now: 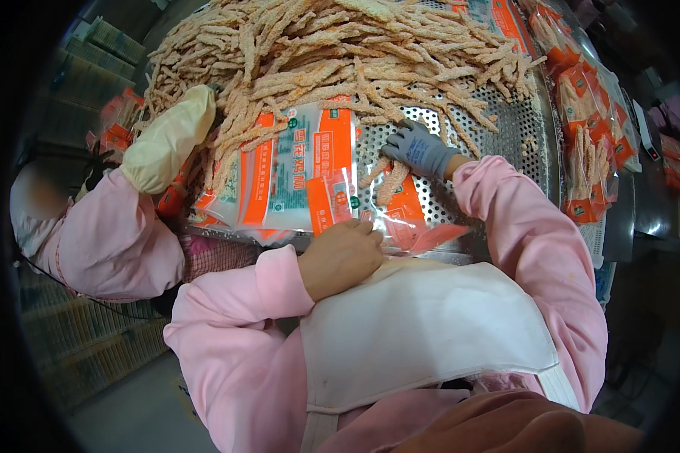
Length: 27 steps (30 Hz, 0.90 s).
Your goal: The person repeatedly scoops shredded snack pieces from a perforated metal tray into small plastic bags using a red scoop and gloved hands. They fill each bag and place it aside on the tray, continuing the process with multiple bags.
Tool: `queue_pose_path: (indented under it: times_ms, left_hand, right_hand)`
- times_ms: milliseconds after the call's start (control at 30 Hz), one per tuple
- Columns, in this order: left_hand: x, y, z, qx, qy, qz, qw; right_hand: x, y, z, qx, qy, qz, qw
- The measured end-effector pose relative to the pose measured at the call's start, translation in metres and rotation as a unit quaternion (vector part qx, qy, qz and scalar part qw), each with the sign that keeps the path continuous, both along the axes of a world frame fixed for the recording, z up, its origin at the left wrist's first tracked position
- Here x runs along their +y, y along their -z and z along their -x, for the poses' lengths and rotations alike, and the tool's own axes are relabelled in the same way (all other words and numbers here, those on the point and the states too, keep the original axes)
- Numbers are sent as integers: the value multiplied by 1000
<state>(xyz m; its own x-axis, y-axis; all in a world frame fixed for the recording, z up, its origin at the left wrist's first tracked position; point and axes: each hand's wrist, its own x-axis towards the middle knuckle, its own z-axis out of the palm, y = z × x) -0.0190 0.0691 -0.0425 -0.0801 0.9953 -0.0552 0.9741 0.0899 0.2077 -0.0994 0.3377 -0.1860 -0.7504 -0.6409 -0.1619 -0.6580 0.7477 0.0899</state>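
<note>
My bare left hand (343, 255) has its fingers curled at an orange and clear plastic food bag (399, 218), low at the near edge of a perforated metal table (527, 153). Breaded strips (394, 184) lie at the mouth of that bag. My gloved right hand (419, 148), in a grey work glove, is on the perforated surface beyond the bag, its fingers bent over the ends of breaded strips; whether it grips any is hidden. Left of the bag lies a stack of flat printed packaging bags (294, 170). A large heap of breaded strips (328, 62) covers the far side.
A co-worker's sleeved arm (170, 139) reaches into the heap from the left, and the co-worker stands close to the table's left corner. Filled bags (586, 130) line the right side beyond the metal rim. More filled bags (119, 122) lie at the far left.
</note>
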Motion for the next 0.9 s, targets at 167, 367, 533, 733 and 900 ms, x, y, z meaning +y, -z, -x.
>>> queue_pose_path:
  times_ms: [167,367,533,733,900]
  left_hand:
    - [-12,-8,-5,-17,-35,125,991]
    - [26,-18,11,-115,63,92,987]
    - [36,-22,13,-115,37,122,985]
    - [39,-3,29,-17,-31,80,996]
    - [57,-16,34,31,-68,99,992]
  right_hand:
    - [47,-64,-6,-128,362,143,912]
    - [66,-16,-15,-78,476,27,876]
    - [101,-11,7,-129,512,19,849]
    - [91,-13,-59,-63,471,152,867]
    - [93,-124,-80,28,451,697,557]
